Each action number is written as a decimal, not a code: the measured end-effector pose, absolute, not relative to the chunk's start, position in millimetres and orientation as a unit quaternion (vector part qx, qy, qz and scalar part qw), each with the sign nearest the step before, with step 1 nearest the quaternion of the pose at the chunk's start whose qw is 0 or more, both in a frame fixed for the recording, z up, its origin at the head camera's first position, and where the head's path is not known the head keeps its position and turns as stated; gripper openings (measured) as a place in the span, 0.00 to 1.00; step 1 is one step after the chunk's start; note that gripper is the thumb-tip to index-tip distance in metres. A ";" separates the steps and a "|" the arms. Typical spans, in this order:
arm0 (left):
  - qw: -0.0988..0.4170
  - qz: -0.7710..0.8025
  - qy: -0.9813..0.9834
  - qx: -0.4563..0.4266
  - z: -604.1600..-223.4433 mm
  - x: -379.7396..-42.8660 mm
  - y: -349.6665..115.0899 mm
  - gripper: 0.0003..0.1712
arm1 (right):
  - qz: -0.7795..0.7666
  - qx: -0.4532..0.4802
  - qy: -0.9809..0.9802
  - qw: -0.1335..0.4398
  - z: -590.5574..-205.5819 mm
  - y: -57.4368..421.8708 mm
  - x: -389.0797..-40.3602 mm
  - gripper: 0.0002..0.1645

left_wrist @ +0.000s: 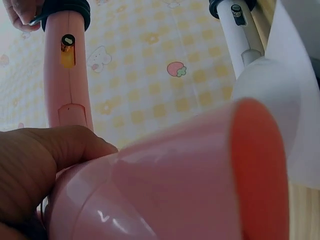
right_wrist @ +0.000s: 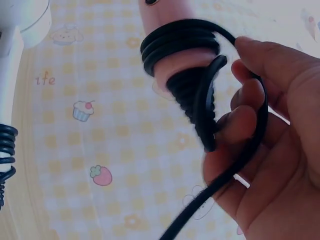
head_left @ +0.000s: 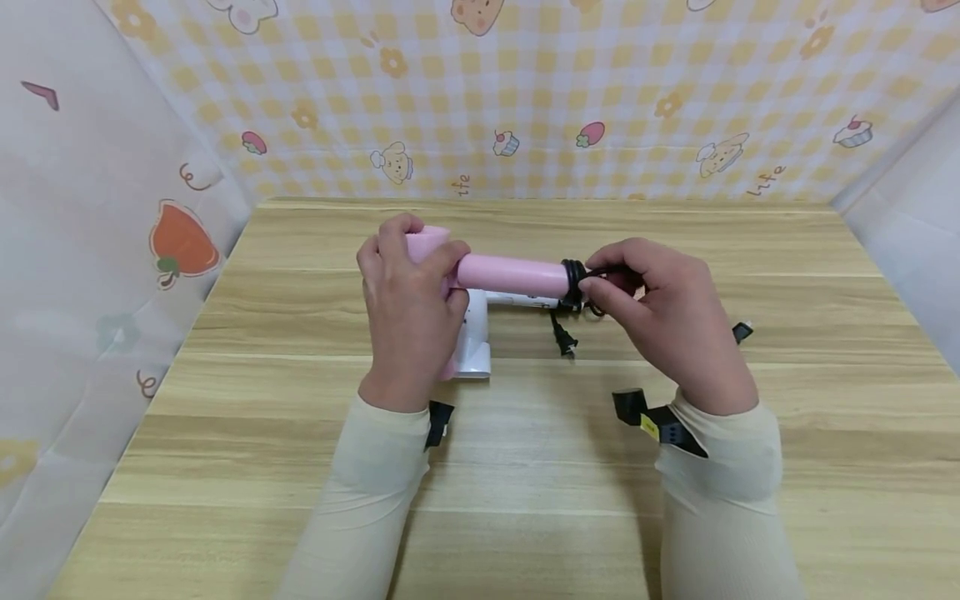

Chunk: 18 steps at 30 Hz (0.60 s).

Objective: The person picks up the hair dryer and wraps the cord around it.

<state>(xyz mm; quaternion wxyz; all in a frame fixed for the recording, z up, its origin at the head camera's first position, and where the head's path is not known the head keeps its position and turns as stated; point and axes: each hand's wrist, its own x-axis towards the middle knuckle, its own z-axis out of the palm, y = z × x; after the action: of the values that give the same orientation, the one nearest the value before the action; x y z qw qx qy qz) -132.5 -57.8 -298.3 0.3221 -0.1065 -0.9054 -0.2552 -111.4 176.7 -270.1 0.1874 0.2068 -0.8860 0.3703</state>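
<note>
A pink hair dryer [head_left: 513,275] is held up over the table, its handle toward the right. My left hand [head_left: 412,292] grips it around the body, thumb near where the handle joins. Black cord [right_wrist: 180,42] is wound in several turns around the handle's end. My right hand [head_left: 660,304] pinches this cord between thumb and fingers just beside the coils, and a length of it runs across the palm in the right wrist view. The left wrist view shows the dryer's wide nozzle [left_wrist: 175,175] and a switch [left_wrist: 67,50] on the handle.
A white hair dryer [head_left: 473,337] lies on the wooden table [head_left: 540,500] beneath the pink one, partly hidden, with its own black cord wound around its handle. A black plug [head_left: 564,337] lies beside it. Another plug [head_left: 742,332] shows past my right wrist. Patterned cloth [head_left: 525,100] hangs behind.
</note>
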 end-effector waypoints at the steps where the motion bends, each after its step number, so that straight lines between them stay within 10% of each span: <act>1: 0.325 -0.256 -0.903 -0.116 -297.9 -132.7 -58.2 0.15 | 0.369 0.198 -0.888 0.190 -270.4 177.0 -111.6 0.07; 18: 0.361 -0.262 -0.864 -0.235 -292.0 -136.0 -67.7 0.16 | 0.414 0.172 -0.884 0.132 -271.1 182.6 -112.3 0.08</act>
<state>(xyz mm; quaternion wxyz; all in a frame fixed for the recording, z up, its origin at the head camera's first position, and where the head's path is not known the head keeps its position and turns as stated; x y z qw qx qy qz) -136.0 -67.7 -292.0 0.3606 -0.2349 -0.8636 -0.2625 -112.3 182.6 -271.1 0.1323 0.1724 -0.8839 0.4141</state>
